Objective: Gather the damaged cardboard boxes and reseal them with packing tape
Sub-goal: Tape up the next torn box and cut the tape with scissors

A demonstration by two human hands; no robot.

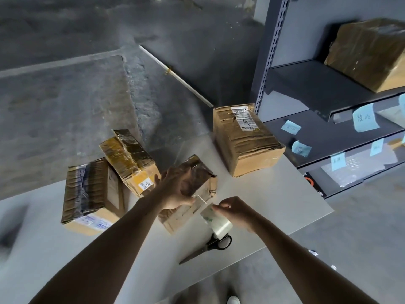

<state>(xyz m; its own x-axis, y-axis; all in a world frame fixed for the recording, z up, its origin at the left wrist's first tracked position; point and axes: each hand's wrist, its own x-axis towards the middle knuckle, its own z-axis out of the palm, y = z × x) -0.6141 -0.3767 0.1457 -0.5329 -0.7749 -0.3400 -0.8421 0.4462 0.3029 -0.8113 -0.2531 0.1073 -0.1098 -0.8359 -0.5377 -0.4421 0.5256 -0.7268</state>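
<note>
Head view: the left hand (177,189) grips the middle box (197,207). Just right, the right hand (234,212) pinches the tape roll (217,224) above the scissors (208,246), near the tabletop's (285,194) near edge. Bare surface separates them from the far-right box (243,139).

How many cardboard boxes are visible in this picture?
5. On the table: left box, second box leaning on it, middle box under the left hand, far right box. Fifth box on the upper shelf. Others may be hidden.
</note>
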